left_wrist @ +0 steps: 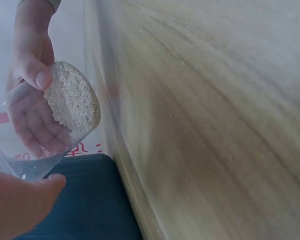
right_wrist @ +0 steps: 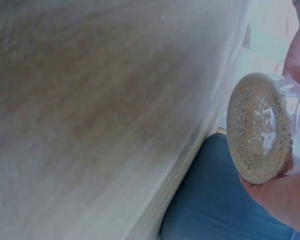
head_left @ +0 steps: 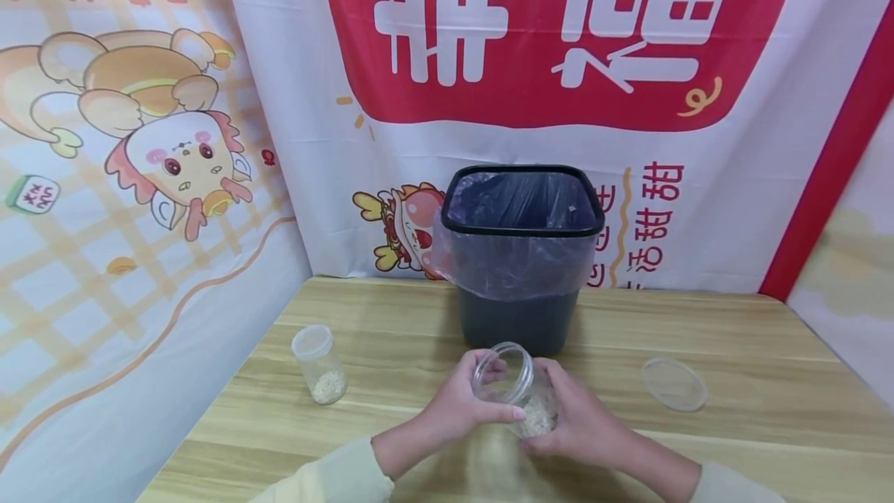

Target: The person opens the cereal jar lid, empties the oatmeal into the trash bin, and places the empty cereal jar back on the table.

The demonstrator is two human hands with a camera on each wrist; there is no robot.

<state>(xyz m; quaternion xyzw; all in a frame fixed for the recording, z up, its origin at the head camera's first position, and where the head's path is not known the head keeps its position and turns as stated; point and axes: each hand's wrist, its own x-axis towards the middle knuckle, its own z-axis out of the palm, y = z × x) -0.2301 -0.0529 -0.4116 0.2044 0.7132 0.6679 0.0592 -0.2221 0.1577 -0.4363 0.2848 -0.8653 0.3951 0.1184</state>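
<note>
A clear plastic jar (head_left: pixel 528 389), with no lid on it, is held tilted over the table, its round mouth turned to the left. Pale rice-like grains (head_left: pixel 538 415) lie at its base; the left wrist view shows them (left_wrist: pixel 72 97) through the wall. My left hand (head_left: pixel 463 404) grips the jar near the rim, thumb across the front. Around the lower end, my right hand (head_left: pixel 583 419) has its fingers and thumb on the wall. In the right wrist view the grain-covered jar bottom (right_wrist: pixel 260 127) faces the camera.
Just beyond the hands stands a dark bin (head_left: pixel 513 324) with a plastic liner. A smaller capped container (head_left: pixel 318 363) with similar grains is at the left. A clear round lid (head_left: pixel 673 384) lies on the wooden table (head_left: pixel 761 379) at the right. Printed cloth (head_left: pixel 279 99) hangs behind.
</note>
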